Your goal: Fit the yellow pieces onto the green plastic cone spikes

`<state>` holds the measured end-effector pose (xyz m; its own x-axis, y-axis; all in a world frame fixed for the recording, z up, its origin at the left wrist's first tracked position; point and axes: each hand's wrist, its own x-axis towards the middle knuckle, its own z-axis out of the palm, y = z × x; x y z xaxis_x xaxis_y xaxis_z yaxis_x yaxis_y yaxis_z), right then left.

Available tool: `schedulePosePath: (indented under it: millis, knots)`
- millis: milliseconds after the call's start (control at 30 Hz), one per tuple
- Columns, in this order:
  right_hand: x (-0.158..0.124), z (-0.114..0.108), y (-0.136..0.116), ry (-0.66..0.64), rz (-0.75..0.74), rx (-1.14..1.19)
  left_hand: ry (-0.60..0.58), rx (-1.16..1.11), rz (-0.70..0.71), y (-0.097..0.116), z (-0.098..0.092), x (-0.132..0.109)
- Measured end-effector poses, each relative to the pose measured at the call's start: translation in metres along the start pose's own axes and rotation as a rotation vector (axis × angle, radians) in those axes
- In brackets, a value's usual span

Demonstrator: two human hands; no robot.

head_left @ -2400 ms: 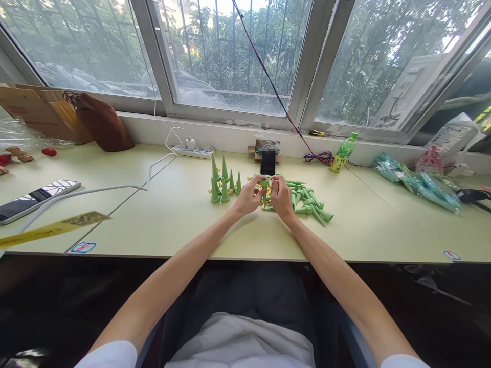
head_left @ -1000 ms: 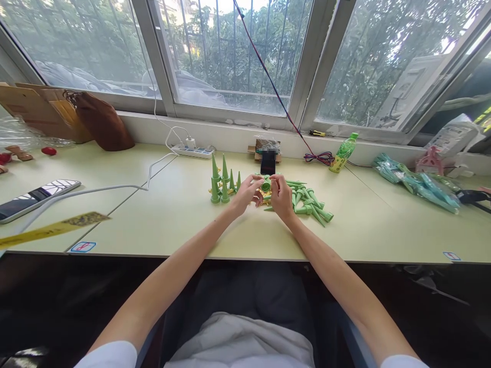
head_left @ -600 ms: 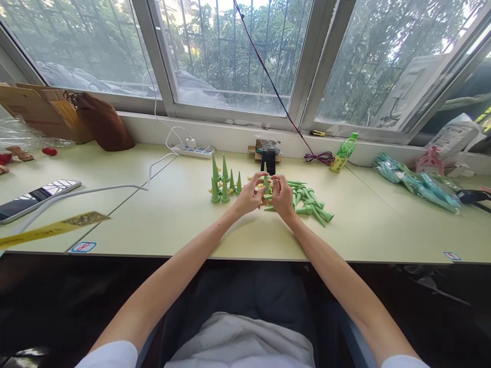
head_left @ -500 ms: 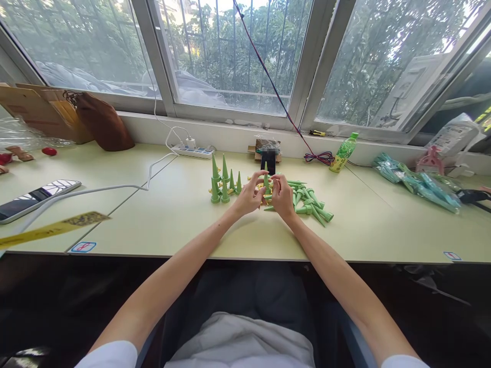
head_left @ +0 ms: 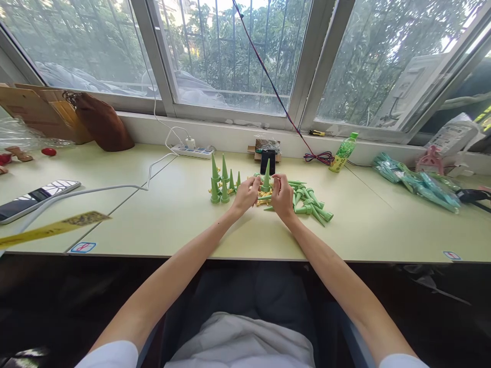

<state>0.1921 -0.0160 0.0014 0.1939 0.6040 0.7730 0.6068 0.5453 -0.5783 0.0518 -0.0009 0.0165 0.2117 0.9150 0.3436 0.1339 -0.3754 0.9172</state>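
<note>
A green plastic cone-shaped spike (head_left: 267, 176) stands point up between my hands, its wide base low down. To its left, my left hand (head_left: 246, 195) has bent fingers apart from the spike, and nothing shows in them. Close on the right side is my right hand (head_left: 283, 196), thumb and forefinger parted, with no clear grip on the spike. Small yellow pieces (head_left: 264, 202) lie under and between the hands. Several upright green spikes (head_left: 224, 191) form a group on the left, with yellow bits at them. A heap of loose green spikes (head_left: 314, 205) lies right of my right hand.
A dark phone (head_left: 267, 162) leans on a small box behind the spike. Further back are a power strip (head_left: 194, 151), a green bottle (head_left: 344, 152) and coiled wire (head_left: 320, 157). A white cable (head_left: 115, 188) and another phone (head_left: 38, 199) lie left; plastic packets (head_left: 418, 181) lie right.
My left hand has come off the spike's upper part and drawn back left and slightly down. The spike now shows more fully, upright. My right hand has barely moved.
</note>
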Motion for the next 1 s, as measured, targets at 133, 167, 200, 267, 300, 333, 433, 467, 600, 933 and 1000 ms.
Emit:
schedulePosePath:
  millis: [133,167,200,267,300,333,433,467,600,933,1000]
  knots:
    - [-0.001,0.002,0.001,-0.020,-0.038,-0.019,-0.082,-0.083,-0.166,0.001,-0.001,0.000]
    - [-0.002,0.002,0.002,-0.032,-0.049,-0.019,-0.122,-0.133,-0.214,0.002,-0.001,0.000]
    - [-0.002,0.003,0.002,-0.045,-0.060,-0.016,-0.154,-0.187,-0.257,0.003,-0.001,0.000]
    - [-0.003,0.004,0.001,-0.071,-0.082,-0.003,-0.190,-0.283,-0.324,0.005,-0.001,0.000]
    - [-0.003,0.004,0.001,-0.082,-0.091,0.004,-0.196,-0.323,-0.350,0.007,-0.002,0.000]
    - [-0.003,0.005,0.001,-0.089,-0.099,0.008,-0.200,-0.357,-0.379,0.008,-0.002,0.000]
    - [-0.004,0.005,0.000,-0.091,-0.115,0.007,-0.205,-0.458,-0.501,0.013,-0.002,0.000]
    - [-0.004,0.005,-0.001,-0.091,-0.120,0.003,-0.209,-0.490,-0.545,0.014,-0.002,0.000]
    - [-0.004,0.004,-0.001,-0.101,-0.149,-0.010,-0.227,-0.558,-0.626,0.015,-0.003,0.001]
    - [-0.004,0.002,-0.003,-0.114,-0.158,-0.014,-0.234,-0.601,-0.606,0.011,-0.010,0.003]
    - [-0.004,0.002,-0.002,-0.113,-0.156,-0.012,-0.248,-0.599,-0.594,0.010,-0.010,0.004]
